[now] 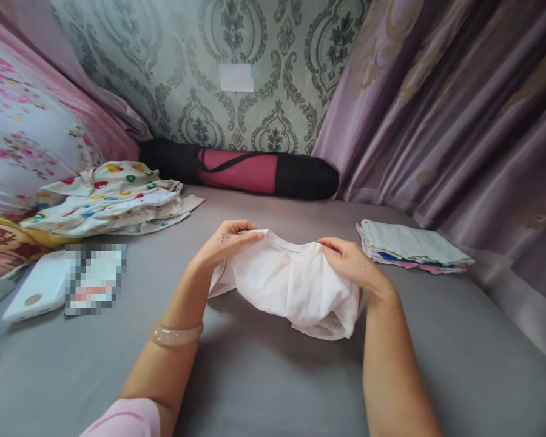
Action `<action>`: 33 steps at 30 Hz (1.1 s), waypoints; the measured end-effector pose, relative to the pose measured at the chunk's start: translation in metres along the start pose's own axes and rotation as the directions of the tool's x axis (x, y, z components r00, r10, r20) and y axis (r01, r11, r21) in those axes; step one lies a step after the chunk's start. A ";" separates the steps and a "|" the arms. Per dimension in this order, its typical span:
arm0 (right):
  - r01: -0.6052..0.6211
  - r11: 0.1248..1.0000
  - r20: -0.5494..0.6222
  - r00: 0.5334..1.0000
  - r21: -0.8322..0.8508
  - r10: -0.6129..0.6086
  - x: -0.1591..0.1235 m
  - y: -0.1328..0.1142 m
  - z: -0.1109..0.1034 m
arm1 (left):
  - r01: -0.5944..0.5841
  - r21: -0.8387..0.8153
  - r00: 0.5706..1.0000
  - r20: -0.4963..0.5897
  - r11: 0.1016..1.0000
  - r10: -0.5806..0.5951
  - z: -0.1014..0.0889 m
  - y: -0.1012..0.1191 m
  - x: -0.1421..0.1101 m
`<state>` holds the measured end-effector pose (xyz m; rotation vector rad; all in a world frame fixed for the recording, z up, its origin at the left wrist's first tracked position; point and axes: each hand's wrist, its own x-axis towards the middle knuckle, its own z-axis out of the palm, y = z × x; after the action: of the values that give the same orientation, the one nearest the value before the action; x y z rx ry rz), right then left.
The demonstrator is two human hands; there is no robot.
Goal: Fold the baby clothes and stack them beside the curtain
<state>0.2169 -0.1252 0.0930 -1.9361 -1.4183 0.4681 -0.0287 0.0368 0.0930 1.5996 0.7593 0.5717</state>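
A small white shirt (pixel 282 279) hangs between my two hands, its neckline at the top and its lower part drooping in loose folds above the grey sheet. My left hand (pixel 230 243) pinches the cloth beside one end of the neckline, thumb on the near side. At the other end, my right hand (pixel 352 261) grips the fabric with its fingers closed over the edge. Part of the shirt's right side is covered by my right hand.
A stack of folded clothes (pixel 409 243) lies on the right. Rumpled patterned clothes (pixel 113 200) are heaped at the left, near a white power bank (pixel 43 285). A long black and red bag (pixel 241 170) lies against the wall, and curtains (pixel 437 109) hang at the right.
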 end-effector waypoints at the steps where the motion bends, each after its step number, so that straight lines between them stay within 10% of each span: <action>1: 0.008 1.000 -0.006 1.000 -0.007 -0.008 0.000 -0.002 0.000 | 0.007 0.004 1.000 -0.005 1.000 -0.007 0.000 -0.001 0.000; 14: 0.063 0.996 -0.097 0.994 0.066 -0.056 0.001 -0.001 0.003 | 0.097 -0.100 0.993 -0.054 0.990 -0.103 0.004 -0.004 0.003; 33: 0.140 0.990 -0.144 0.980 0.025 -0.136 -0.008 -0.020 -0.001 | -0.219 0.194 0.975 -0.005 0.956 0.224 -0.016 -0.001 -0.004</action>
<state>0.2006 -0.1297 0.1071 -1.7919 -1.4310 0.2825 -0.0437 0.0445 0.0951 1.8747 0.6748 0.6996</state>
